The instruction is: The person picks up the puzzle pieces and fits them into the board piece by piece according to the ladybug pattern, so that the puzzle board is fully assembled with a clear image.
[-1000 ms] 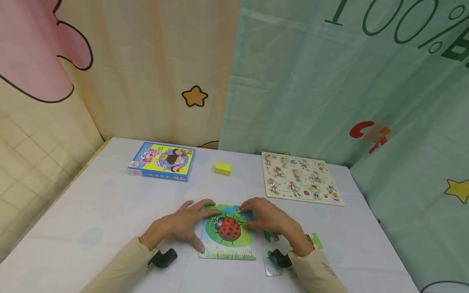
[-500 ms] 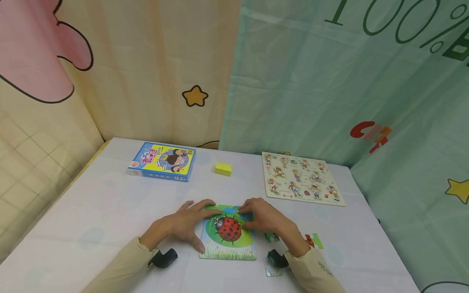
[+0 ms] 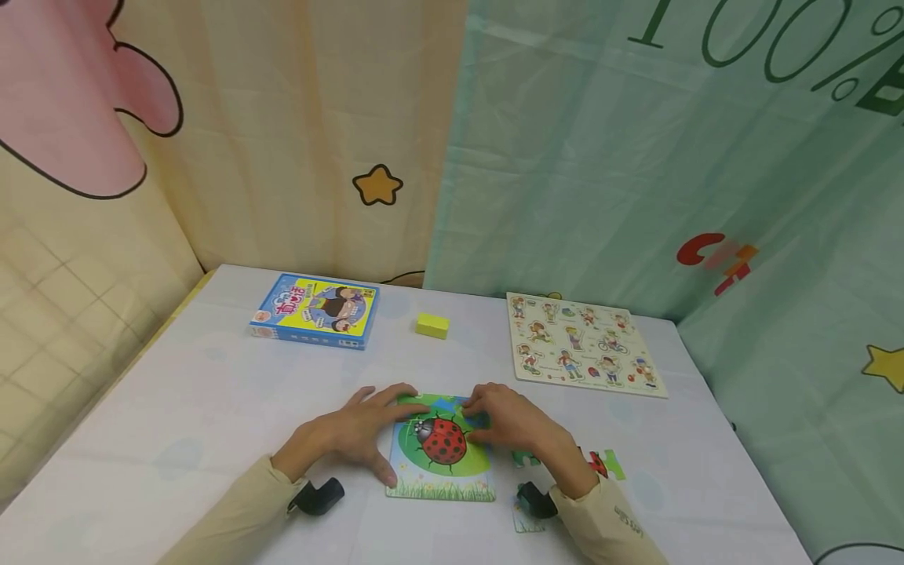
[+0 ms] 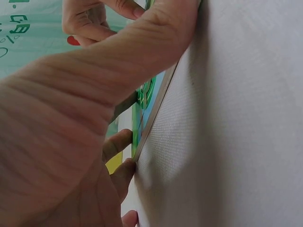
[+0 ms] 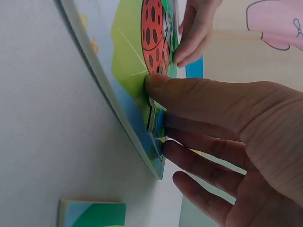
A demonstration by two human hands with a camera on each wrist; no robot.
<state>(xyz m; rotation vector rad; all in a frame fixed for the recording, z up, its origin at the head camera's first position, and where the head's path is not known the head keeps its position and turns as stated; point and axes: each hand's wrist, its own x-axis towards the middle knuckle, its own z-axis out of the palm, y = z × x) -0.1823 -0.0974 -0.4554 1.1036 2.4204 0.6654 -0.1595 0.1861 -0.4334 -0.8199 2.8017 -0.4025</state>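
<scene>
A ladybug jigsaw puzzle board (image 3: 441,485) lies flat on the white table before me. My left hand (image 3: 356,431) spreads over its left edge, thumb at the near corner and fingers along the far part. In the left wrist view, fingertips (image 4: 124,171) touch the board's edge. On the far right part, my right hand (image 3: 515,424) pinches a puzzle piece (image 5: 152,118) between thumb and fingers. That piece sits slightly raised and tilted over the board in the right wrist view. How much of it has entered its place is hidden.
Loose puzzle pieces lie right of the board, partly under the right forearm: one red and green (image 3: 611,464), one green (image 3: 524,458), one pale (image 3: 528,521). Farther back are a blue and yellow box (image 3: 314,310), a yellow block (image 3: 431,326) and a picture board (image 3: 586,345).
My right hand shifts only slightly at the far right part of the board. Its forearm has moved a little left, uncovering more of the red and green piece. The left hand keeps its place.
</scene>
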